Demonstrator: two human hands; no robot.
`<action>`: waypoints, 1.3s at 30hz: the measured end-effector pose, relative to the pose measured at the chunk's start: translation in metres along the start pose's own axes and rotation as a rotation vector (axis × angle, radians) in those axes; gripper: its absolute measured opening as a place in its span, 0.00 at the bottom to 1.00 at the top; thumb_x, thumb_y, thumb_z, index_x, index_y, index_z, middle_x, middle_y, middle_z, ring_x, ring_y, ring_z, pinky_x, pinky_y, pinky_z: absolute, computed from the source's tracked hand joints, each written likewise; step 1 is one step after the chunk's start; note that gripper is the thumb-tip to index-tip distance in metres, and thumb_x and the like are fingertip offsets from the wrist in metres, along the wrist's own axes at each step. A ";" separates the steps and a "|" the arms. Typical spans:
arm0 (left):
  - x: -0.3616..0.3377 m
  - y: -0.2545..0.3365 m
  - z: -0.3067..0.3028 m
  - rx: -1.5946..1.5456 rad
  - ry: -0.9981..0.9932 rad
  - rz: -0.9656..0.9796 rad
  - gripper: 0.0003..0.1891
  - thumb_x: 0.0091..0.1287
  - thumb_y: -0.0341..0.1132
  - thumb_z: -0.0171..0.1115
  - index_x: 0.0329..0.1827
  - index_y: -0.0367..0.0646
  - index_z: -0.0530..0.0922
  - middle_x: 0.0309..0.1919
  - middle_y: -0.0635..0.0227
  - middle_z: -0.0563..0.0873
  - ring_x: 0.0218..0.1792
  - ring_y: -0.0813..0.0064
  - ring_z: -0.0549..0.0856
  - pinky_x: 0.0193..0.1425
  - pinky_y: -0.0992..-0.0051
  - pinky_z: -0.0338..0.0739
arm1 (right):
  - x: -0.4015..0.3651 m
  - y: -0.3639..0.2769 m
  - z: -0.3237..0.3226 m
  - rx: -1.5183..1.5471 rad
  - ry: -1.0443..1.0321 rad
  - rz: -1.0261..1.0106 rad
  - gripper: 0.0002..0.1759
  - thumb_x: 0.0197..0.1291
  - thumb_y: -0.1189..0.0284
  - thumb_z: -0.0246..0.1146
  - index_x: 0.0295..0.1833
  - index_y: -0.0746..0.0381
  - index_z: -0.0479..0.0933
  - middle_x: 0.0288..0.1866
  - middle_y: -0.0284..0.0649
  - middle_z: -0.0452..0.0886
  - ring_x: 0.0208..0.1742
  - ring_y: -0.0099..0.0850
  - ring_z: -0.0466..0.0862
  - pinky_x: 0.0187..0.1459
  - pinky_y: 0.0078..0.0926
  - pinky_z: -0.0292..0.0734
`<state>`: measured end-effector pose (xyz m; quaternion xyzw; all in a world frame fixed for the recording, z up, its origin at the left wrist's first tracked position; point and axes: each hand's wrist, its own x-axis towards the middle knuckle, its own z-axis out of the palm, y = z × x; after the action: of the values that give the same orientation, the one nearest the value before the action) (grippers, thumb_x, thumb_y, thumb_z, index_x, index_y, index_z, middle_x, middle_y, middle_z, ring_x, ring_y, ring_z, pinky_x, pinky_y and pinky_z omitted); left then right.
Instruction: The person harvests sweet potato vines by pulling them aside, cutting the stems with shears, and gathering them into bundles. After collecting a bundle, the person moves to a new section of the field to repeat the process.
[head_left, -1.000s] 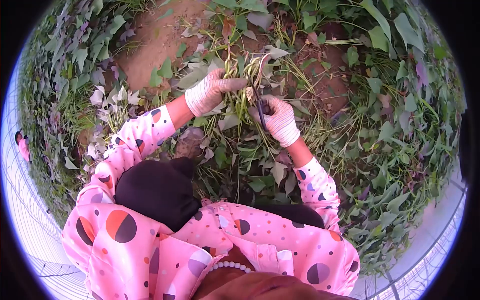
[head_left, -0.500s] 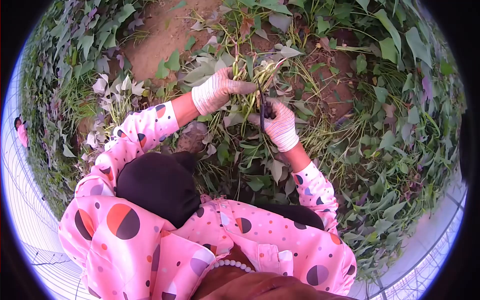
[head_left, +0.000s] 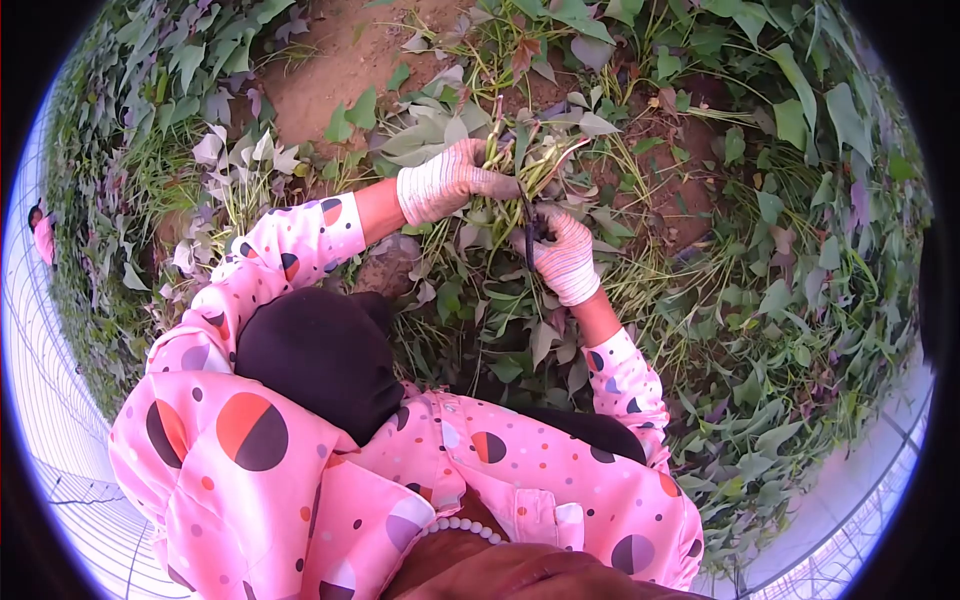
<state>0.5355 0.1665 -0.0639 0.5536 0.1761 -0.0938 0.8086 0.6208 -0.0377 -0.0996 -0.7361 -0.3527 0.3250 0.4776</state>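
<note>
My left hand, in a whitish striped glove with a dirty thumb, is closed around a bunch of leafy vine stems. The cut-looking ends of the stems point up and right past the thumb. Just below and to the right, my right hand wears a matching glove. Its fingers are closed on dark scissors, whose narrow dark part lies against the stems; the blades are mostly hidden. Leaves hang beneath both hands.
Dense leafy vines spread on the right and at the left edge. Bare reddish soil shows at the top. Pale wilted leaves stand left of my arm. My dark-covered knee is below. A person in pink is far left.
Both hands have shifted slightly in view, the left one a little right and down with the stems. Each hand keeps its hold.
</note>
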 end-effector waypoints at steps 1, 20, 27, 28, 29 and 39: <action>-0.001 0.002 0.001 -0.001 0.002 0.000 0.19 0.58 0.38 0.67 0.50 0.36 0.82 0.41 0.73 0.85 0.43 0.83 0.78 0.54 0.77 0.72 | 0.000 0.001 0.000 0.000 -0.003 0.000 0.21 0.46 0.65 0.75 0.45 0.61 0.80 0.31 0.43 0.83 0.30 0.36 0.85 0.37 0.29 0.80; -0.095 0.161 -0.099 0.546 1.132 0.844 0.13 0.62 0.28 0.67 0.50 0.37 0.82 0.40 0.68 0.87 0.38 0.82 0.85 0.45 0.81 0.79 | -0.021 0.008 -0.082 0.618 0.667 0.093 0.11 0.63 0.78 0.63 0.51 0.64 0.78 0.40 0.36 0.84 0.32 0.17 0.78 0.33 0.14 0.72; -0.084 0.116 -0.263 1.510 1.068 0.352 0.21 0.65 0.43 0.65 0.58 0.44 0.79 0.50 0.63 0.87 0.50 0.67 0.85 0.52 0.72 0.78 | -0.049 0.043 -0.166 0.592 1.166 -0.026 0.11 0.64 0.74 0.62 0.48 0.69 0.77 0.38 0.45 0.85 0.29 0.21 0.79 0.31 0.20 0.75; -0.070 0.092 -0.282 1.584 1.023 0.223 0.22 0.62 0.48 0.65 0.57 0.51 0.79 0.50 0.58 0.85 0.49 0.57 0.84 0.53 0.67 0.77 | -0.056 0.043 -0.169 0.580 1.217 -0.020 0.11 0.65 0.74 0.62 0.48 0.70 0.77 0.38 0.45 0.85 0.29 0.22 0.80 0.31 0.21 0.76; -0.054 0.068 -0.277 1.721 0.940 0.017 0.21 0.61 0.48 0.65 0.56 0.52 0.80 0.48 0.58 0.85 0.50 0.56 0.83 0.55 0.64 0.75 | -0.059 0.037 -0.168 0.475 1.238 0.016 0.11 0.65 0.72 0.61 0.48 0.68 0.77 0.37 0.44 0.85 0.28 0.21 0.79 0.32 0.20 0.74; -0.002 0.005 -0.229 1.908 0.349 -0.911 0.30 0.57 0.40 0.67 0.65 0.48 0.73 0.59 0.54 0.79 0.57 0.56 0.81 0.61 0.62 0.76 | -0.096 0.062 -0.165 0.230 0.849 0.313 0.13 0.63 0.71 0.64 0.49 0.66 0.79 0.35 0.38 0.85 0.27 0.18 0.76 0.33 0.15 0.70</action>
<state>0.4938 0.3807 -0.1332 0.8447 0.3333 -0.4053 -0.1057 0.7168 -0.2141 -0.0893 -0.7907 0.0276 0.1003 0.6034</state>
